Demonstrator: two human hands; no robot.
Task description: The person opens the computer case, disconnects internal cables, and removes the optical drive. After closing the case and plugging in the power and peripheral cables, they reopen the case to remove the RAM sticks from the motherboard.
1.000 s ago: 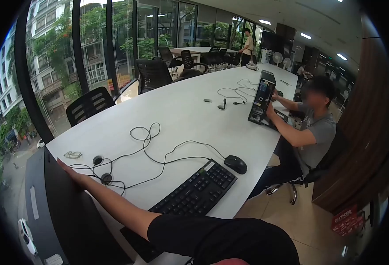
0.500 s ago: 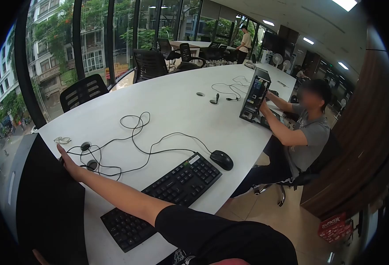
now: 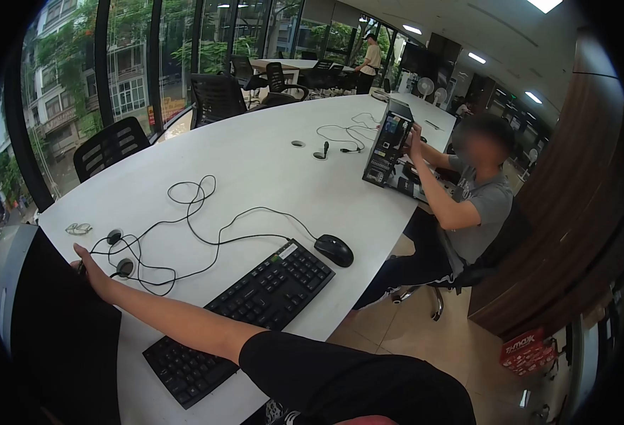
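Observation:
My right arm stretches across the white table, and my right hand is at the far edge of a large black case with a grey edge, which looks like a computer tower. One finger or the thumb points up; the other fingers are curled and mostly hidden behind the edge. Between them is something small and dark that I cannot make out. A black cable runs close to the hand. Under my forearm lies a black keyboard, with a black mouse beside it. My left hand is out of view.
Across the white table, a seated person handles an opened computer tower. Cable holes, loose cables and a small pale coil are on the tabletop. Office chairs stand along the windows. Another person stands far back.
My view has turned slightly right, so everything sits further left and a little higher. My right hand stays at the black case's edge. The seated person's hand has moved up along the opened tower.

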